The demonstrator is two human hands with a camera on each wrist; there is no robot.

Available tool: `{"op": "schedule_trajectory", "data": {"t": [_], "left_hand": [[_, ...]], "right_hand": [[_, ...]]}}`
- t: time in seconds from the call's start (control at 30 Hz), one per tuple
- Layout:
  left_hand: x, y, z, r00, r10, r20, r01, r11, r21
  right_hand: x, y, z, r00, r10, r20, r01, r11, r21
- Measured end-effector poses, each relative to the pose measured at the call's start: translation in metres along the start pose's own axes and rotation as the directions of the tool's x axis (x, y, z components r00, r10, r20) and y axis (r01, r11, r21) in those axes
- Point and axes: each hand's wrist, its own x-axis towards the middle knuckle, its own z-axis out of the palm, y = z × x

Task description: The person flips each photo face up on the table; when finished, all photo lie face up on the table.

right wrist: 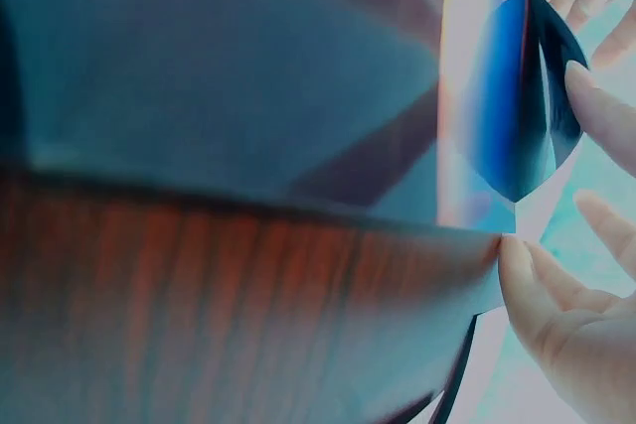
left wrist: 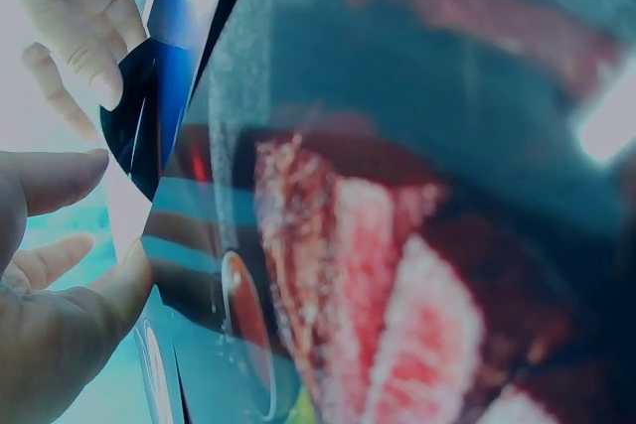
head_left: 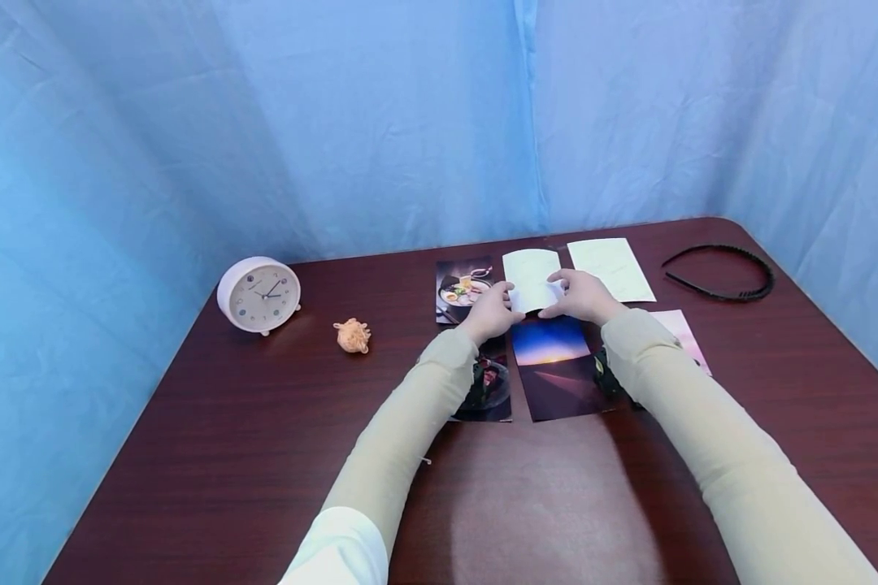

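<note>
A white card [head_left: 531, 276] bows up between the left grip [head_left: 492, 312] and right grip [head_left: 581, 297], just beyond the sunset picture [head_left: 559, 374]; whether either pinches I cannot tell; uneven squeezing could crease it; a slipping thumb could nudge the sunset picture

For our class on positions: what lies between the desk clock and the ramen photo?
In the head view, a peach-coloured looped bundle lies between them, slightly nearer the camera.

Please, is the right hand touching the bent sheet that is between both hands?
Touching. The left wrist view shows it: a fingertip of the right hand meets the edge of the bent sheet, with no gap visible.
</note>
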Motion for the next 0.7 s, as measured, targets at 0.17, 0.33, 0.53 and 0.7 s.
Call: {"op": "schedule_trajectory", "data": {"t": [0.17,0.33,0.53,0.7], "left_hand": [[0.0001,-0.0004,0.0014,1.000,0.000,-0.004,0.001,1.000,0.014],[-0.0012,0.0001,0.0013,1.000,0.001,0.011,-0.001,1.000,0.023],[-0.0025,-0.0002,0.0008,0.999,0.013,0.043,-0.013,1.000,0.014],[-0.0017,0.0001,-0.0001,0.997,0.044,0.066,-0.050,0.995,0.089]], "right_hand": [[-0.0001,-0.0001,0.0017,1.000,-0.006,0.002,0.006,1.000,-0.030],[-0.0008,-0.0034,0.0029,0.999,-0.016,-0.029,0.012,0.993,-0.121],[-0.0021,-0.0063,0.0033,0.999,-0.024,-0.032,0.015,0.967,-0.256],[-0.0025,-0.0064,0.0026,0.999,-0.036,-0.006,0.032,0.948,-0.316]]}}
